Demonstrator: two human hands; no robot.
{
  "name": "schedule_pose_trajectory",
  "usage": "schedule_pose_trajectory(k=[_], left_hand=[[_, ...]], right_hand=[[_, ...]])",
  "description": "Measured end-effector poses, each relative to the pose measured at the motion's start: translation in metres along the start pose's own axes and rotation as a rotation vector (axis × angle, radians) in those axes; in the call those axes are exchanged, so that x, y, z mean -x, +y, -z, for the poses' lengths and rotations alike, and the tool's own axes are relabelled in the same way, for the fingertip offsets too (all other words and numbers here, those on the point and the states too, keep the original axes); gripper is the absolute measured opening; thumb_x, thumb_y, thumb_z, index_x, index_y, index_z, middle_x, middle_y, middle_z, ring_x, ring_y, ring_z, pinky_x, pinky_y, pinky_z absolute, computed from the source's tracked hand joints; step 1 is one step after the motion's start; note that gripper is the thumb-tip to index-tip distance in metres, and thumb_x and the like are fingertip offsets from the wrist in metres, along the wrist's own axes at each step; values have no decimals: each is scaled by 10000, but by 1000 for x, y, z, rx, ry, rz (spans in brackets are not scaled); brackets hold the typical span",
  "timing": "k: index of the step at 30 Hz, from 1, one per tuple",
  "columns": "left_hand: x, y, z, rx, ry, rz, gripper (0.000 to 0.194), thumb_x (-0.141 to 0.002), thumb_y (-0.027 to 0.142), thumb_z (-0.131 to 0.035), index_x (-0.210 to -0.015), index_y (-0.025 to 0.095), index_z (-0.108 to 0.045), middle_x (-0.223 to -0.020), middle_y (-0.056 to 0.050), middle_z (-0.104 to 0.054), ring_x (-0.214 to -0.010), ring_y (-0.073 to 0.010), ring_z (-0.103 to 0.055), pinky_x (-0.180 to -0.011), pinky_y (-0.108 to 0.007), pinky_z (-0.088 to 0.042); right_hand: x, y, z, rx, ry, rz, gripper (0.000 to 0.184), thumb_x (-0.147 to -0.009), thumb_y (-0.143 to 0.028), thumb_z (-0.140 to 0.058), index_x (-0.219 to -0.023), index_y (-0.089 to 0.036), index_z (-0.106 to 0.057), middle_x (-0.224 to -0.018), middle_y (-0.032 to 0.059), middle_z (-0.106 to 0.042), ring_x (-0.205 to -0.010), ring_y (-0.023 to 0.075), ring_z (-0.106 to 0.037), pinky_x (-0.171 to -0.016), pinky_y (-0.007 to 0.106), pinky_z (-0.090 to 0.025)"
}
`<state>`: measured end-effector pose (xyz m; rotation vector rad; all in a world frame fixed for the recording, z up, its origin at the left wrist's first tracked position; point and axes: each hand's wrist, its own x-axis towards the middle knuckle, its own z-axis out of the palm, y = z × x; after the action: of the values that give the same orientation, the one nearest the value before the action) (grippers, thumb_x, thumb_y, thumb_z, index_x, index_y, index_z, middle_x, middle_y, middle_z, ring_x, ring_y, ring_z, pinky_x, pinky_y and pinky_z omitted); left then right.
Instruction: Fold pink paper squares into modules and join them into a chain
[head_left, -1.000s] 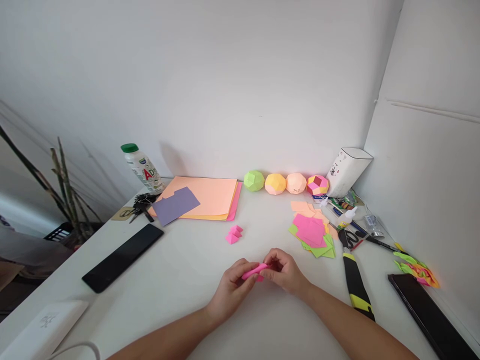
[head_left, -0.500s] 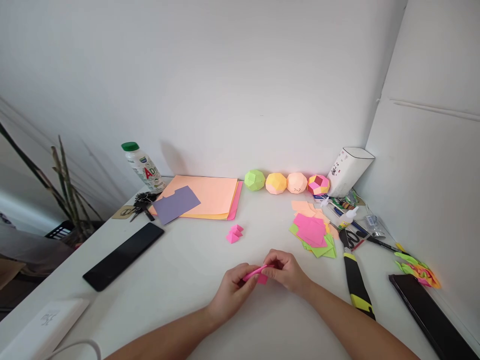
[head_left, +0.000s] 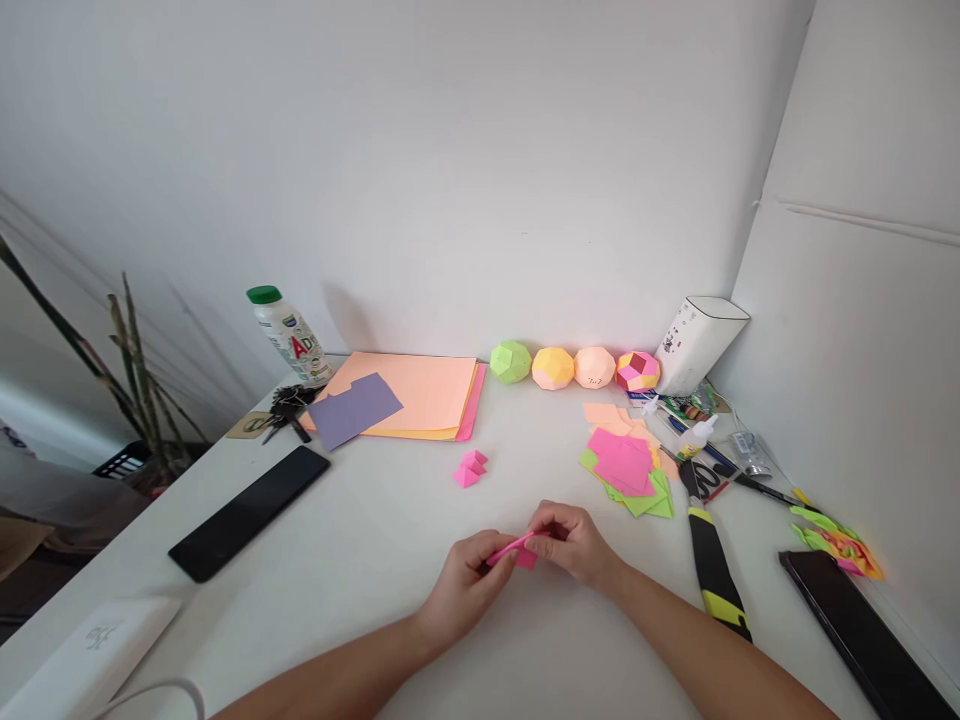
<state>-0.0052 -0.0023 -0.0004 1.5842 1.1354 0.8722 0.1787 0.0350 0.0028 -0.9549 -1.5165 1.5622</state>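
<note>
Together, left hand (head_left: pixel 463 592) and right hand (head_left: pixel 576 545) pinch a folded pink paper (head_left: pixel 527 560) over the table (head_left: pixel 360 560)

Small piece of folded paper (head_left: pixel 527 561), bright pink, slightly tilted between the fingers (head_left: pixel 477 549).

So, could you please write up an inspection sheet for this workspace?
Surface: white table, partly covered.
Job's things: held pink paper; small folded pink piece beyond it; coloured paper pile at right.
Clutter: bottle, keys and dark slab at left; yellow-black handle and black phone-like slab at right.
Grip: left hand and right hand hold the pink paper.
Cables: white cable, lower left.
Surroundings: wall behind four faceted balls; plant stems beyond the table's left edge.
</note>
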Motion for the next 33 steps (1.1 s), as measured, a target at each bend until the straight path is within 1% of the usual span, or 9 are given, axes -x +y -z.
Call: schedule_pose_trajectory(k=[6,13,17,20,22,24,27,30,33], left_hand=[[0,-2,0,21,-15,-1,296,-877,348,-463,-867,171,-700,-690,-24,-581,-627,-141,-477,-598,-250,-397],[0,0,0,52,8,17,257,-853,340,-495,-811,157,-671,-686,-24,-575,-631,-142,-484,-594,-252,-401],[-1,5,-1,191,7,85,199,-809,332,-562,-853,155,-642,-699,-16,-569,-599,-126,-476,-557,-241,-404],[-3,5,0,296,14,146,219,-814,348,-560,-866,151,-640,-612,12,-526,-537,-107,-447,-517,-229,-386],[-3,4,0,323,20,159,229,-815,356,-564,-869,150,-649,-626,6,-544,-537,-103,-446,-520,-229,-388],[-4,3,0,321,12,162,233,-811,358,-572,-875,153,-661,-681,-13,-584,-549,-102,-453,-529,-231,-395],[-3,1,-1,315,6,164,236,-802,361,-584,-887,157,-666,-743,-31,-622,-568,-105,-470,-540,-233,-407],[-3,-1,-2,343,50,185,252,-774,376,-615,-898,160,-647,-701,-14,-614,-545,-97,-463,-524,-224,-404],[-5,-1,-3,383,89,200,275,-744,395,-644,-883,158,-630,-607,22,-562,-509,-88,-445,-500,-214,-389]], right_hand=[[0,-1,1,-1,-10,5,179,-737,-313,-702,-666,-162,-637,-662,-19,-482,-587,102,-454,-561,247,-383],[1,4,4,7,-22,29,152,-788,-299,-651,-714,-166,-661,-674,-13,-503,-606,106,-466,-585,246,-387],[2,2,3,28,3,36,165,-814,-288,-613,-708,-162,-610,-667,-11,-521,-630,115,-481,-607,245,-396],[3,-1,0,68,42,46,167,-837,-287,-571,-720,-170,-555,-667,-18,-506,-621,112,-468,-593,237,-394],[4,-2,-2,103,47,72,143,-836,-284,-561,-747,-176,-538,-673,-21,-500,-595,105,-453,-560,227,-387],[5,-2,-5,152,40,101,111,-813,-283,-588,-799,-177,-559,-698,-12,-532,-590,107,-470,-539,224,-392],[5,-1,-7,230,11,119,147,-803,-298,-611,-868,-169,-637,-742,24,-624,-641,134,-549,-578,244,-437],[5,-1,-7,228,-24,102,205,-848,-326,-570,-886,-167,-694,-732,40,-671,-656,146,-590,-612,260,-465],[5,0,-6,206,-34,86,238,-861,-348,-558,-908,-172,-713,-674,31,-665,-641,145,-589,-609,259,-471]])
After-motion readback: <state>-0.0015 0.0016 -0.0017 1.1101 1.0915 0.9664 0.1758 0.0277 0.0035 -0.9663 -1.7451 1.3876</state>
